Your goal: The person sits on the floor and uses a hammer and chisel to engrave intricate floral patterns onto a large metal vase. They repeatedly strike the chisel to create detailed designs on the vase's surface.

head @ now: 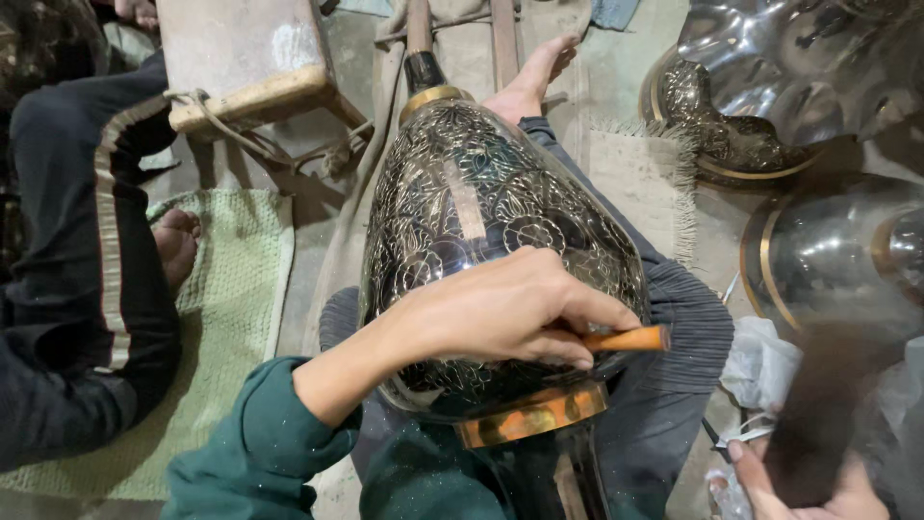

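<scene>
A large dark metal vase (481, 212) engraved with flowers and leaves lies across my lap, its neck pointing away and its brass-coloured foot ring (534, 414) towards me. My left hand (500, 308), in a green sleeve, rests on the vase's lower body. It grips a small tool with an orange wooden handle (626, 339), held against the surface. My right hand (799, 486) is at the bottom right corner, partly cut off. It is closed around a dark tool (828, 404) smeared by motion blur.
Another person sits at the left in dark striped trousers (106, 221), a bare foot (178, 241) on a green mat (231, 289). A wooden block (245, 58) stands behind. Shiny metal vessels (828, 241) crowd the right. A crumpled white wrapper (760, 361) lies by my knee.
</scene>
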